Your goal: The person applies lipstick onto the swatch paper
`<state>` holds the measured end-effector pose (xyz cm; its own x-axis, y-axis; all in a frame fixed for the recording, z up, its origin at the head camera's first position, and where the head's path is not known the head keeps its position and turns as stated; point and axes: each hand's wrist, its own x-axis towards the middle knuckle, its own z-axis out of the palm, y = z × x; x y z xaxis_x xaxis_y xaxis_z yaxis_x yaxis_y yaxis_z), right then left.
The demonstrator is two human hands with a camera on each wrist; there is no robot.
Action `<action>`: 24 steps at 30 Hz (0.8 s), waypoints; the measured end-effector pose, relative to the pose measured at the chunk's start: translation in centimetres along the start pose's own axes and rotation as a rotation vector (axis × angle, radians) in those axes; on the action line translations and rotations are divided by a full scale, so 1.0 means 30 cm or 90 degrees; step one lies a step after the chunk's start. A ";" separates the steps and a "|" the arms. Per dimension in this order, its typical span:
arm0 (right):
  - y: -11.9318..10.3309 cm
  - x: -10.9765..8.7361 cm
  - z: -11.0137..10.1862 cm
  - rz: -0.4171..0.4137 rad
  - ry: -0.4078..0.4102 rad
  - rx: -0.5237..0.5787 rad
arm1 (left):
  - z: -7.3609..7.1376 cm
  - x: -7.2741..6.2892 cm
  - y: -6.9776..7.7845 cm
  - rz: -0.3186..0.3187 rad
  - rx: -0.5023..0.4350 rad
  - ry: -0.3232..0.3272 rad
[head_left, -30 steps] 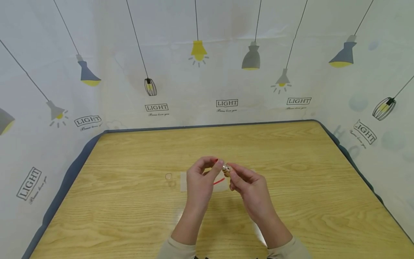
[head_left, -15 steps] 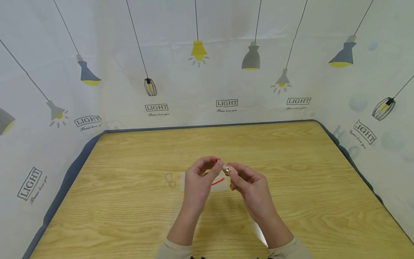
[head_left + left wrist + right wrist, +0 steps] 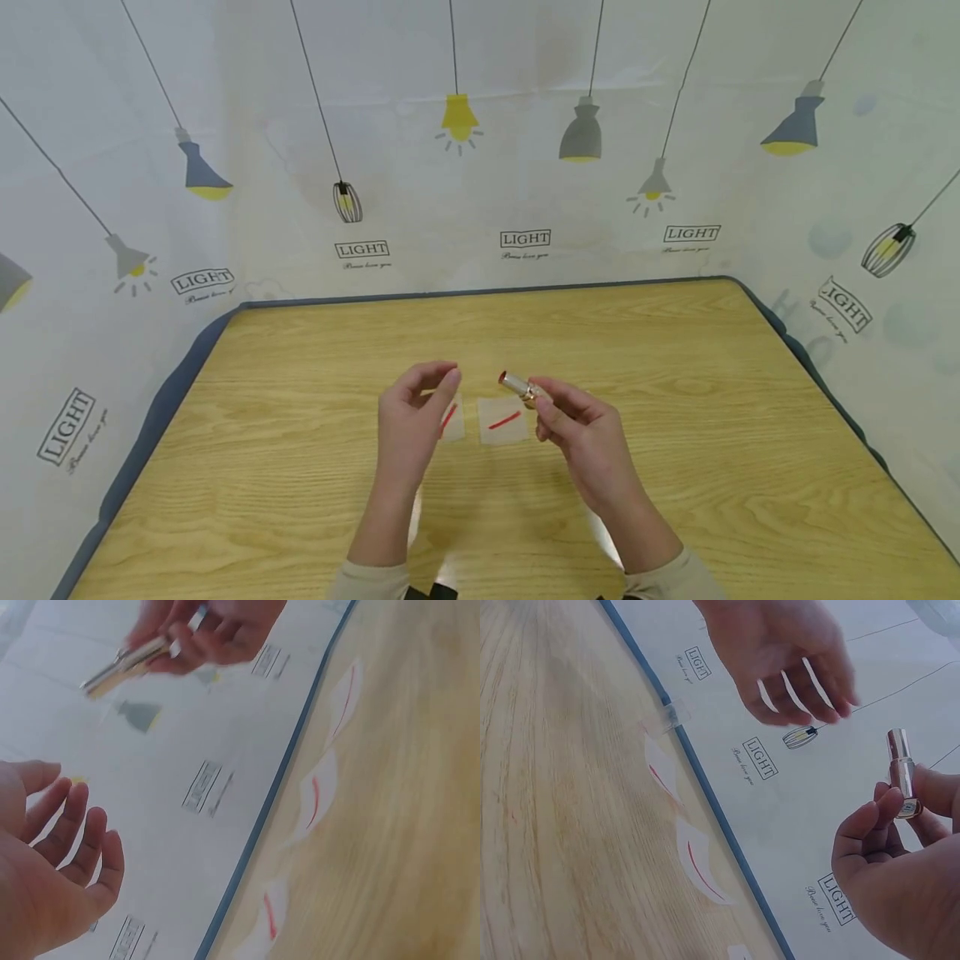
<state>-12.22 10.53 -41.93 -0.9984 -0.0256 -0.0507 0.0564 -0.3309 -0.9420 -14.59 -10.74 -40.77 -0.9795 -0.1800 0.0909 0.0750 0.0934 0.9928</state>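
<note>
My right hand point(image 3: 588, 442) pinches a slim gold-and-silver lipstick point(image 3: 517, 387) by its base, above the table. The tube tilts up to the left, and dark red shows at its end. My left hand point(image 3: 408, 425) hovers to the left of it, apart from the lipstick, fingers loosely bent with nothing between them, as the left wrist view of the hand point(image 3: 67, 855) confirms. Below lie white paper pieces, each with a red stroke: one paper point(image 3: 495, 408) between the hands, another paper point(image 3: 457, 429) partly covered by the left hand.
A clear cap point(image 3: 667, 718) stands on the wooden table point(image 3: 675, 375), hidden behind the left hand in the head view. In the left wrist view a third marked paper point(image 3: 352, 690) shows. A printed lamp-pattern sheet point(image 3: 525, 192) rises around the table's blue edge.
My left hand has come off the lipstick's upper end and moved left, uncovering the silver tube and the papers. The right hand stays nearly in place with the lipstick.
</note>
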 end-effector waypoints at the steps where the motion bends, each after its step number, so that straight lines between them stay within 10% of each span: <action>1: 0.001 0.001 -0.001 0.001 0.000 -0.001 | -0.020 0.006 -0.002 0.000 0.006 0.018; 12: 0.001 0.005 -0.012 0.023 -0.002 -0.010 | -0.234 0.029 -0.056 -0.019 0.172 0.128; 24: 0.013 0.011 -0.021 0.043 -0.004 -0.013 | -0.267 0.049 -0.131 -0.145 0.270 0.008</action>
<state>-12.52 10.98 -42.52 -0.9922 -0.0538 -0.1123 0.1234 -0.3086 -0.9431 -14.83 -19.22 -43.93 -0.9594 -0.2545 -0.1216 -0.2270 0.4411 0.8683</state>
